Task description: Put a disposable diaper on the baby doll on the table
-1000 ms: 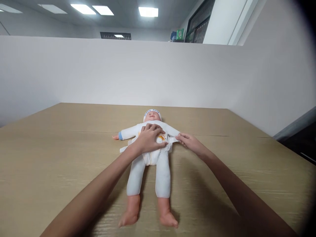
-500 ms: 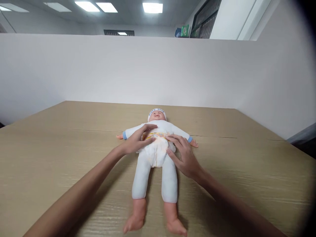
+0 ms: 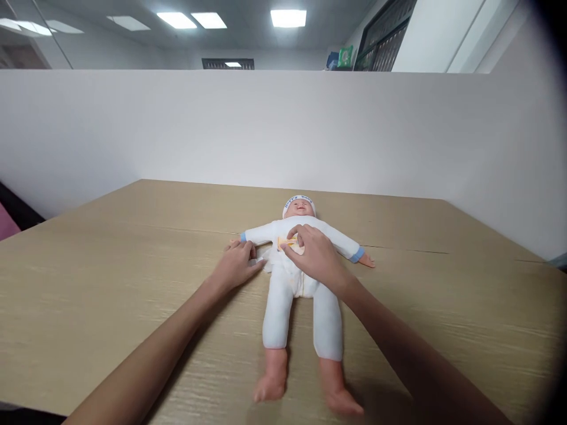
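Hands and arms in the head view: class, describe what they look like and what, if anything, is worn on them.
Both arms are bare from the frame edge to the wrist; no sleeves show. The left hand and right hand are gloveless, with no watch, bracelet or ring visible. Fingernails are too small to judge.

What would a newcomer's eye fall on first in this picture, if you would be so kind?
First, the baby doll in white, lying face up in the middle of the wooden table, bare feet toward the camera. Then the right hand, resting on the doll's belly over the diaper, and the left hand at the diaper's side flap beside the doll's arm. Behind stands a plain white partition.
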### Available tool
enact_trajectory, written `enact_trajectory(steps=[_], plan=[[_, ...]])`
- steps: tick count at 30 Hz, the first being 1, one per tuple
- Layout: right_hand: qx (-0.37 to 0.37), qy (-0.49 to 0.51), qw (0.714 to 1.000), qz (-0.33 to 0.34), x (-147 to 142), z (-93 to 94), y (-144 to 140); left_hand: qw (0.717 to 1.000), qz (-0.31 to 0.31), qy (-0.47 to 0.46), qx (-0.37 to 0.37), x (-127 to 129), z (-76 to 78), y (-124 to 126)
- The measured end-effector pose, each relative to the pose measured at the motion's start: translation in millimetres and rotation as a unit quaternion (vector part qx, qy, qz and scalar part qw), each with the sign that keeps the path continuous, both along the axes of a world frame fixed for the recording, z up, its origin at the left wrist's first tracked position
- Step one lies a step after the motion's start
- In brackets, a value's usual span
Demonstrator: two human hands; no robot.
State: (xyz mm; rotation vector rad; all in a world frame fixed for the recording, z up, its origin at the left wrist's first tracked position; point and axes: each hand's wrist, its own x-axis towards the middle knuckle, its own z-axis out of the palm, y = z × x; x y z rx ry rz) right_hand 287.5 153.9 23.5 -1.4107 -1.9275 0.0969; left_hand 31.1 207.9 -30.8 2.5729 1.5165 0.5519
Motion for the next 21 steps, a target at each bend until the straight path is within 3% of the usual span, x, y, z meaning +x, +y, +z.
enact_trajectory(steps=[6,10,13,17,21], plan=[[-0.078,-0.06,0.991,-0.087,-15,0.8,11,0.987,0.055,-0.076,-0.129,-6,6.8,3],[-0.092,-0.079,0.986,-0.111,-19,0.1,11,0.95,0.006,-0.227,-0.214,-3,25.5,8],[-0.101,-0.096,0.982,-0.127,-23,1.2,10,0.924,-0.025,-0.304,-0.23,15,40.2,8],[-0.105,-0.126,0.981,-0.103,-21,6.7,8,0.912,-0.053,-0.324,-0.244,51,46.9,8],[-0.135,-0.084,0.987,-0.028,-10,14.5,8,0.888,-0.092,-0.353,-0.28,69,39.0,12]])
